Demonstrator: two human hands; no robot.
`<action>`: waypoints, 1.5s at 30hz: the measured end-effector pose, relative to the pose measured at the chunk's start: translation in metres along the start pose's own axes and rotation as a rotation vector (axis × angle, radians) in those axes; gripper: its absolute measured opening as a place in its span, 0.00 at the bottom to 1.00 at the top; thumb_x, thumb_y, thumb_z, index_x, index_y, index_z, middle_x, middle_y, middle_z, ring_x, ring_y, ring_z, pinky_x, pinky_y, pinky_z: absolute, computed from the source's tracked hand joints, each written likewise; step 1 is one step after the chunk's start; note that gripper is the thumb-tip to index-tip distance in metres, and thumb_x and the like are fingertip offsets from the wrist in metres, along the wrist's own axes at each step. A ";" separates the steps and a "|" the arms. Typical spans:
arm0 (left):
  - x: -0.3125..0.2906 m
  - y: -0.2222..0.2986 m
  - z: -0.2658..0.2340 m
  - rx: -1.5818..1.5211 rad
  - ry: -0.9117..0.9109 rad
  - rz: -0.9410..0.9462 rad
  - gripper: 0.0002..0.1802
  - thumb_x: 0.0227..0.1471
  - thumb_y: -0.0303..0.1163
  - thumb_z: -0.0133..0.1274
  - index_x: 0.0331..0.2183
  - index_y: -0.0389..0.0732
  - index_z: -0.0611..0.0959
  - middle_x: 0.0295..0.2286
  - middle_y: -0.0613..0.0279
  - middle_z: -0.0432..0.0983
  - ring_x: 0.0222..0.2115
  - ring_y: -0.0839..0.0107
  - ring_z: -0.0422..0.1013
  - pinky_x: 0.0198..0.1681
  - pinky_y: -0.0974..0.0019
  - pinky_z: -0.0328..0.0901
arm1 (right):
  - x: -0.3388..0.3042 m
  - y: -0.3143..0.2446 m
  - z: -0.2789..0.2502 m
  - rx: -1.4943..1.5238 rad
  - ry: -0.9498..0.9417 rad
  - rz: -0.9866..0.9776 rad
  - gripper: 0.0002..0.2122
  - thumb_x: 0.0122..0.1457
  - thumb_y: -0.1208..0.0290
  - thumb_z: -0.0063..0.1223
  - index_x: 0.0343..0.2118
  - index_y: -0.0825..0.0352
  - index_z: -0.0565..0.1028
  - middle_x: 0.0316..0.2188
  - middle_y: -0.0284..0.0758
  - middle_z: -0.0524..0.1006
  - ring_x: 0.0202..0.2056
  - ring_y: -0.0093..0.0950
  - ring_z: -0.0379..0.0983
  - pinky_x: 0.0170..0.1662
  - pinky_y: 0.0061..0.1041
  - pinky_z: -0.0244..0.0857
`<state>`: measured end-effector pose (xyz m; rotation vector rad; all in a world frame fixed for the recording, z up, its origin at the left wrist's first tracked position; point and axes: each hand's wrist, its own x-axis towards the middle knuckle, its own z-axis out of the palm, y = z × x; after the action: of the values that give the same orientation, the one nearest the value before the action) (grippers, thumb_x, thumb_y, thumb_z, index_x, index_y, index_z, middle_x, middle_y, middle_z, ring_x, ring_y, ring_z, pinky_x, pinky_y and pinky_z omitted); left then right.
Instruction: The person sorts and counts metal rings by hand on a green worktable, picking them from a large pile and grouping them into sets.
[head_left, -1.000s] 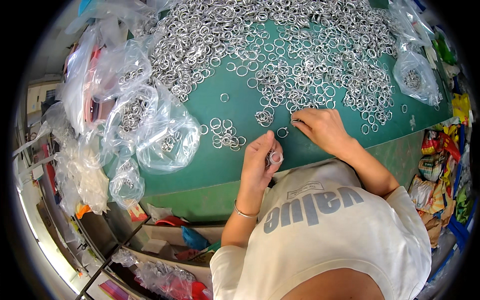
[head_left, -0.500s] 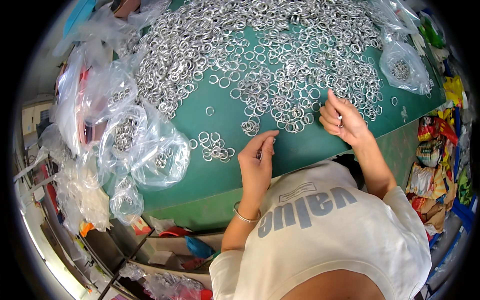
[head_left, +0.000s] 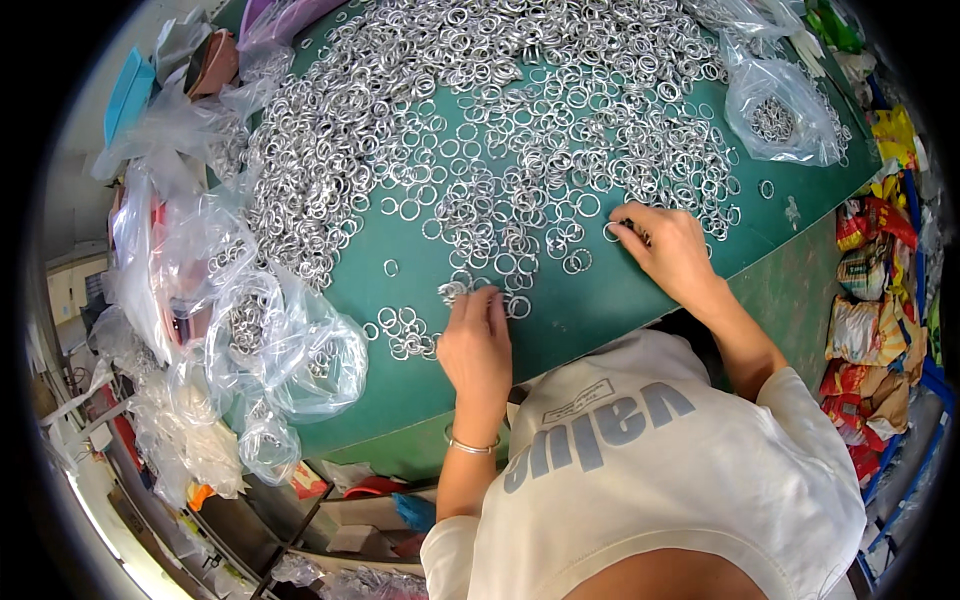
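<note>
Silver rings [head_left: 475,205] lie spread across the green surface [head_left: 570,312], likely for easy reach; my left fingers [head_left: 481,303] and right fingers [head_left: 643,217] bend among them, grip unclear.

The green table [head_left: 560,320] bears silvery rings [head_left: 480,205] and clear bags [head_left: 305,385].

The rings [head_left: 290,170] are of smooth, shiny metal. The surface [head_left: 570,325] looks smooth, with weak gloss. The bags [head_left: 330,385] are clear, wrinkled, glossy plastic. The shirt [head_left: 660,480] is matt cloth.
</note>
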<state>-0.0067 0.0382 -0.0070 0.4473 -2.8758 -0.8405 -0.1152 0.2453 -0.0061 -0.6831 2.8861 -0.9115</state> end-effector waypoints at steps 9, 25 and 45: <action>0.018 0.028 0.018 0.043 -0.125 0.084 0.15 0.47 0.32 0.54 0.40 0.45 0.76 0.23 0.60 0.72 0.18 0.60 0.69 0.20 0.61 0.63 | -0.007 -0.017 0.010 -0.003 -0.226 -0.234 0.09 0.51 0.72 0.51 0.36 0.63 0.74 0.19 0.37 0.75 0.19 0.37 0.71 0.21 0.33 0.63; 0.038 0.045 0.026 -0.087 0.002 0.141 0.12 0.42 0.26 0.58 0.34 0.40 0.80 0.17 0.60 0.70 0.13 0.70 0.63 0.17 0.67 0.58 | 0.022 0.000 0.013 0.061 0.014 -0.021 0.04 0.50 0.70 0.53 0.27 0.64 0.72 0.13 0.39 0.72 0.17 0.40 0.70 0.21 0.37 0.63; 0.034 0.038 0.028 -0.363 0.145 0.046 0.06 0.42 0.18 0.55 0.27 0.38 0.78 0.12 0.68 0.62 0.13 0.82 0.57 0.16 0.77 0.52 | 0.026 -0.010 0.011 0.185 -0.049 -0.055 0.06 0.49 0.69 0.54 0.30 0.61 0.77 0.16 0.38 0.74 0.21 0.38 0.72 0.25 0.35 0.65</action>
<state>-0.0534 0.0730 -0.0093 0.3805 -2.5166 -1.2326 -0.1329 0.2204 -0.0073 -0.7595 2.7090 -1.1336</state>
